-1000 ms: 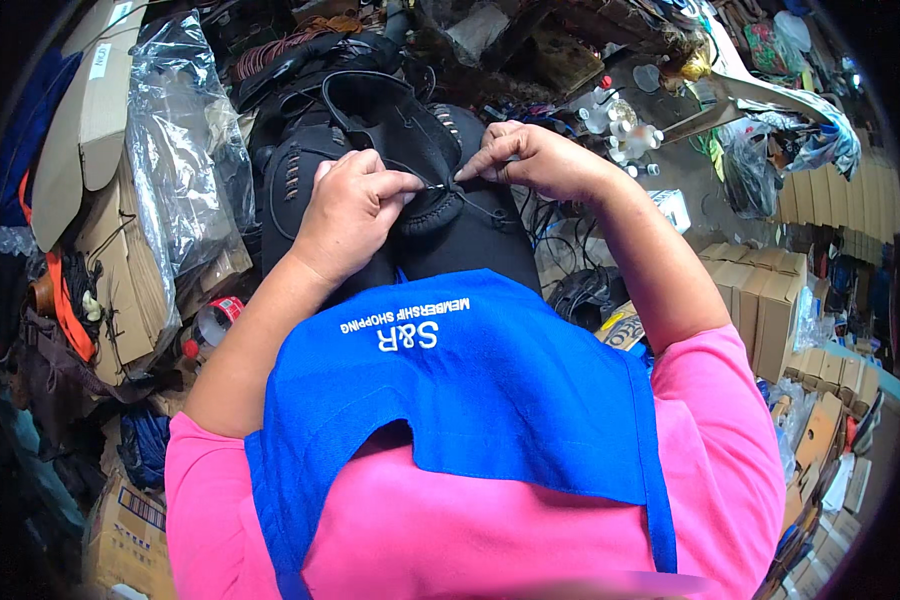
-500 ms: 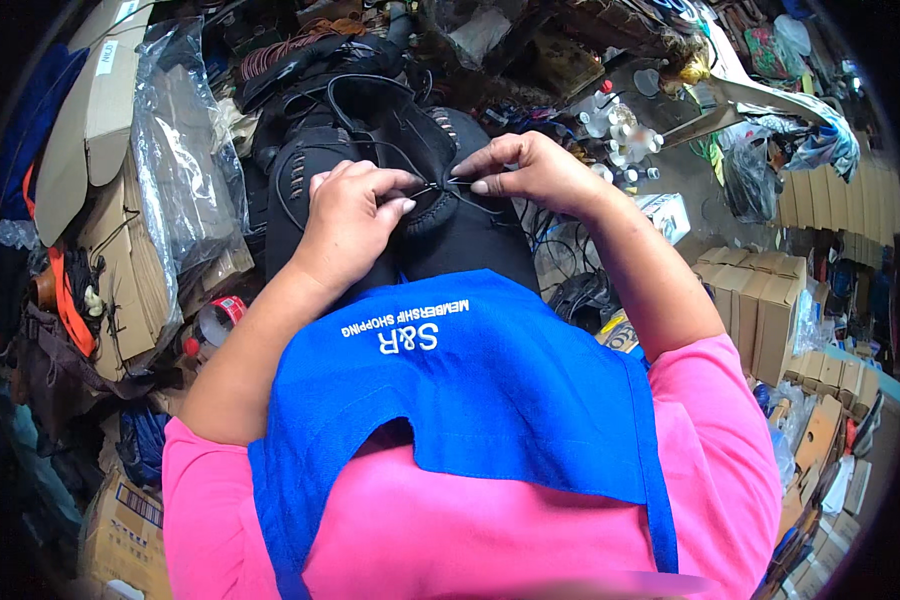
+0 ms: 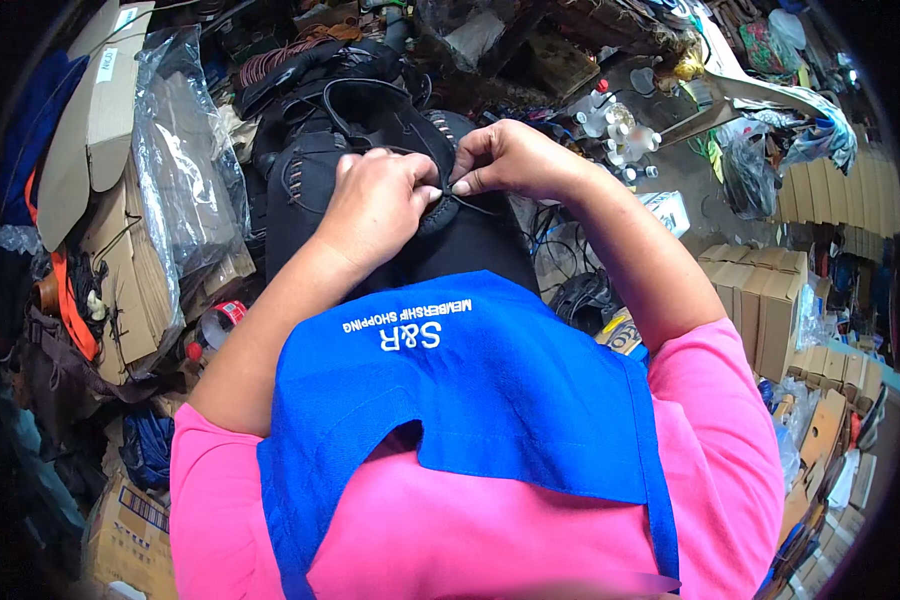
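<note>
A: How far along is the lacing?
B: Partway, I'd guess. Black shoe [image 3: 370, 150] sits on the lap; left hand [image 3: 375, 205] and right hand [image 3: 510, 160] both pinch the lace [image 3: 470, 203] at its edge.

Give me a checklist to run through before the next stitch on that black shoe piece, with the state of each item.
1. Left hand gripping the black leather shoe upper: ok.
2. Right hand pinching at the stitched edge: ok.
3. Both hands meeting at one spot on the seam: ok.
4. Needle in the fingertips: cannot tell, too small.
5. Thin black thread free of tangles: cannot tell.
6. Piece resting over the blue apron on the lap: ok.
</note>
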Demonstrator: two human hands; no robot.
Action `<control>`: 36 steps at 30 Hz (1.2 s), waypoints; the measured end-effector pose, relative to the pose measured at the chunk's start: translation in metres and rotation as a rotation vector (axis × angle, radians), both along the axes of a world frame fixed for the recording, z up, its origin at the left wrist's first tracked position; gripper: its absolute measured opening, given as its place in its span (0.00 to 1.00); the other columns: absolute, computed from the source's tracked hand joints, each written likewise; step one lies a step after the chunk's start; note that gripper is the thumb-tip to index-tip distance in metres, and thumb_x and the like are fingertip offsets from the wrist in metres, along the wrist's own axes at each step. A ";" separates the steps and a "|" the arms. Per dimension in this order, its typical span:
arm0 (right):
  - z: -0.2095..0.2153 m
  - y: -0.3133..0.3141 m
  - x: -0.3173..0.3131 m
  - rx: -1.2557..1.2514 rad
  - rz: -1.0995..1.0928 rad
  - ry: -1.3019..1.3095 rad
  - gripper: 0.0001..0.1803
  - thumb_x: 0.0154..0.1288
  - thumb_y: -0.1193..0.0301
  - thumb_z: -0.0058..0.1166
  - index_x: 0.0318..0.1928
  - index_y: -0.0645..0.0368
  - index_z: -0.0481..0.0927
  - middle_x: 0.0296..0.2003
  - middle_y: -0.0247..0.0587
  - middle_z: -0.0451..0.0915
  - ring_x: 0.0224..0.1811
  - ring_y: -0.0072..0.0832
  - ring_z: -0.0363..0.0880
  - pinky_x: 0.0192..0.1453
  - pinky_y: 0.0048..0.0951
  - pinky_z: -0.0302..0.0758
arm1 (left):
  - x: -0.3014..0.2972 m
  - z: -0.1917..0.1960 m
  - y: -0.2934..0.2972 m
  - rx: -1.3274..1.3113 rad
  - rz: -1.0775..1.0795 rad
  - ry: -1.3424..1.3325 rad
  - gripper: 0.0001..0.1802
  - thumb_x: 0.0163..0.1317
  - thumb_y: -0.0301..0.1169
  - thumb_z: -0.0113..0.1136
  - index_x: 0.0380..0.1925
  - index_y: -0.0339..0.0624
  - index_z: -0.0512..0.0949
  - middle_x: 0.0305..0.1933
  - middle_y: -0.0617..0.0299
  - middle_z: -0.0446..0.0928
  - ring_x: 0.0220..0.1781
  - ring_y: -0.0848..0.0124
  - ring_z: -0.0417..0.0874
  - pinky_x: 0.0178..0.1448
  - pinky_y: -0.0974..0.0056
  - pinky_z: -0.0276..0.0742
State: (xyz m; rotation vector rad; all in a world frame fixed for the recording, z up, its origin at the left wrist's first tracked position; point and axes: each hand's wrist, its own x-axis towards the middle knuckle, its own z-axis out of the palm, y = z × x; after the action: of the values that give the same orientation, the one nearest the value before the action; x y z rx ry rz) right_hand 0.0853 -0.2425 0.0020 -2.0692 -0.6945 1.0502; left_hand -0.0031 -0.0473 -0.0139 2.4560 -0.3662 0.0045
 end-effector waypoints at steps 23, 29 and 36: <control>0.006 -0.056 -0.016 0.288 -0.269 0.227 0.06 0.61 0.73 0.56 0.37 0.63 0.79 0.31 0.28 0.78 0.36 0.14 0.73 0.44 0.21 0.70 | 0.004 0.008 0.009 0.001 -0.146 0.122 0.06 0.60 0.28 0.54 0.37 0.40 0.75 0.32 0.47 0.78 0.40 0.49 0.79 0.44 0.51 0.74; -0.009 -0.054 0.011 -0.043 -0.190 -0.245 0.09 0.61 0.69 0.58 0.38 0.61 0.76 0.31 0.31 0.75 0.35 0.23 0.74 0.40 0.26 0.71 | 0.007 0.015 0.004 0.125 -0.210 0.082 0.05 0.60 0.28 0.52 0.35 0.42 0.75 0.30 0.49 0.77 0.40 0.51 0.78 0.45 0.50 0.71; 0.030 -0.019 -0.014 -0.076 0.304 -1.016 0.09 0.52 0.67 0.58 0.36 0.49 0.79 0.36 0.35 0.77 0.46 0.34 0.75 0.53 0.38 0.65 | 0.002 0.009 0.010 0.102 -0.194 0.053 0.04 0.60 0.29 0.52 0.33 0.40 0.73 0.31 0.51 0.77 0.40 0.51 0.77 0.44 0.51 0.69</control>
State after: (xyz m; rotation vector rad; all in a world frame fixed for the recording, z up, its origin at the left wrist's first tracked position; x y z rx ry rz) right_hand 0.0716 -0.2617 0.0324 -2.5624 -1.4997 0.0692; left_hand -0.0008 -0.0370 -0.0045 2.5046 -0.5926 -0.1641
